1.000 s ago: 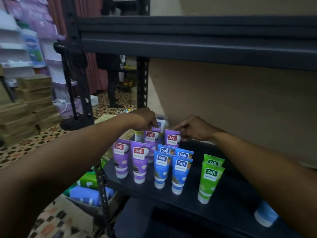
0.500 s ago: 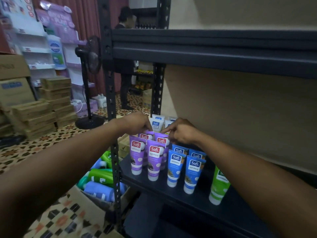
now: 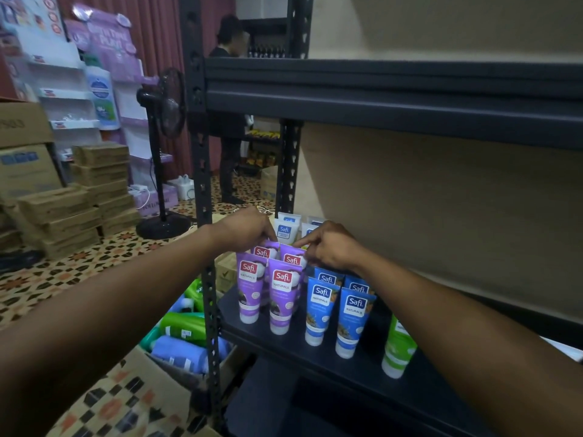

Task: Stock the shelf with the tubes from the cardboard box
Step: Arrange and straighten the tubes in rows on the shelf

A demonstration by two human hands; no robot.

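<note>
At 12 o'clock on the shelf [image 3: 315, 357], your left hand [image 3: 249, 230] and right hand [image 3: 331, 249] pinch the 2 rear purple tubes [image 3: 293, 255], squaring rows; the cardboard box [image 3: 176, 373] waits at 8 o'clock.

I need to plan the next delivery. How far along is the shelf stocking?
Done: purple tubes, blue tubes and a green tube stand on the shelf. In hand: left hand and right hand touch the back purple tubes. Left: more tubes lie in the cardboard box.
</note>
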